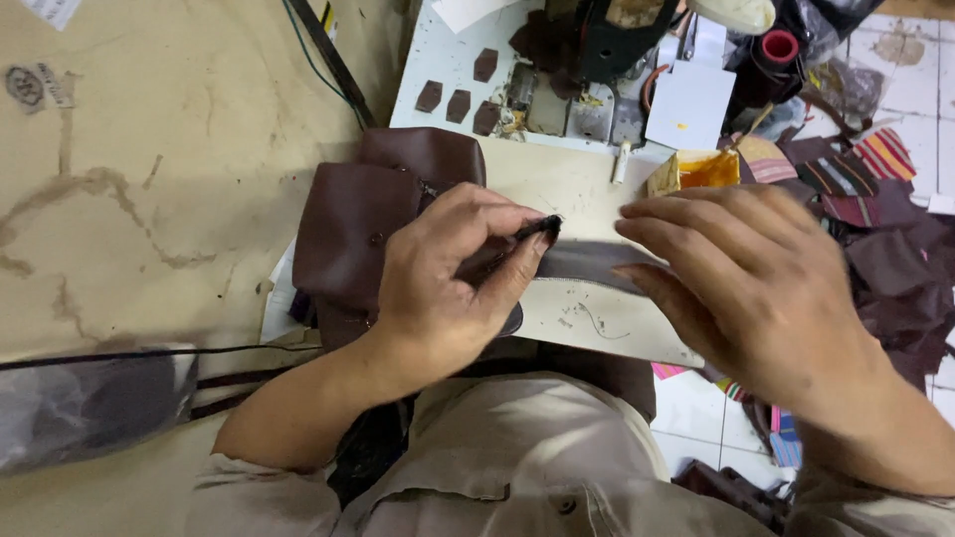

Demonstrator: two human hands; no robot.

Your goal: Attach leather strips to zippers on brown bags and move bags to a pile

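Head view, looking down at the work surface [557,179], pale and scuffed.

Left hand [448,283] sat near the middle, its fingers [517,261] pinched narrow around a small dark brush or applicator [542,229], tip pointing right and a little far. Could not tell exactly what the tool was; the tip looked black and bristly.

Right hand [751,288] lay flat, fingers spread and extended toward the left, pressing down on a dark leather strip [587,264]. It gripped nothing, only held the strip down.

The strip lay between the two hands across a pale board [597,318], long axis running left to right, one end under the left hand, the other under the right palm. It looked thin, soft and limp, light in weight, likely to curl or slide unless pinned; best held flat near an end, as the right hand did.

Left of the strip, a brown leather bag piece [348,229] was folded in a heap, touching the left hand.

Far side: a sewing machine [607,50] with small brown leather cut pieces [458,94] beside it. Right side: a pile of dark and striped fabric scraps [875,199]. Near left: a clear plastic bag [90,403].
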